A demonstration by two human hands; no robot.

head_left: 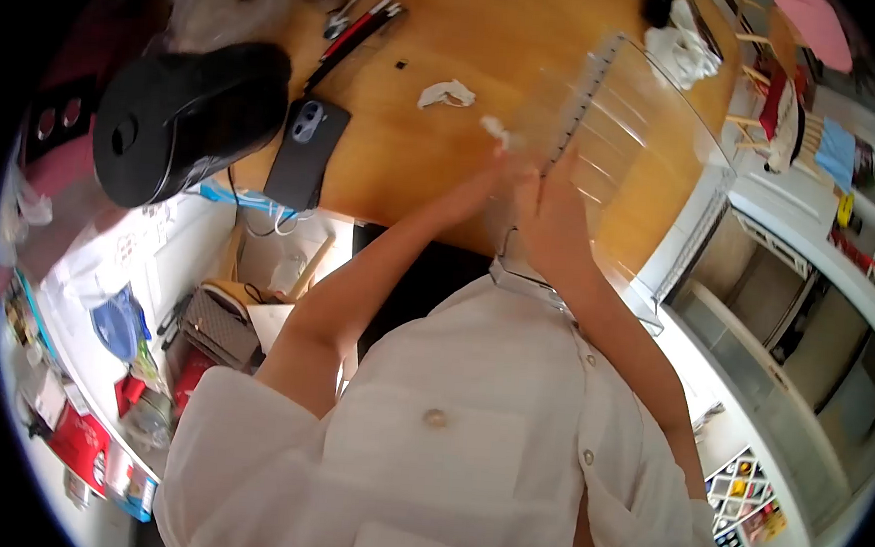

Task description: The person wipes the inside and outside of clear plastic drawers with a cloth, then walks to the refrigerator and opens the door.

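Note:
A clear plastic box (621, 144), see-through and tilted, stands over the table edge close to my shirt. A dark dotted strip (583, 102) runs along one of its edges. My right hand (558, 221) grips the box beside the lower end of that strip. Close to it, my left hand (498, 180) is smeared by motion, its fingers closed at a small white piece of tissue (495, 130) against the clear plastic. Another crumpled tissue (447, 95) lies on the wooden table (472, 35).
A phone (308, 152) and a bulky black object (186, 123) sit at the table's left edge. Pens (357, 33) lie farther back. A white cloth (684, 46) rests at the far right. Below right stands a white cabinet (763, 364); cluttered shelves line the left.

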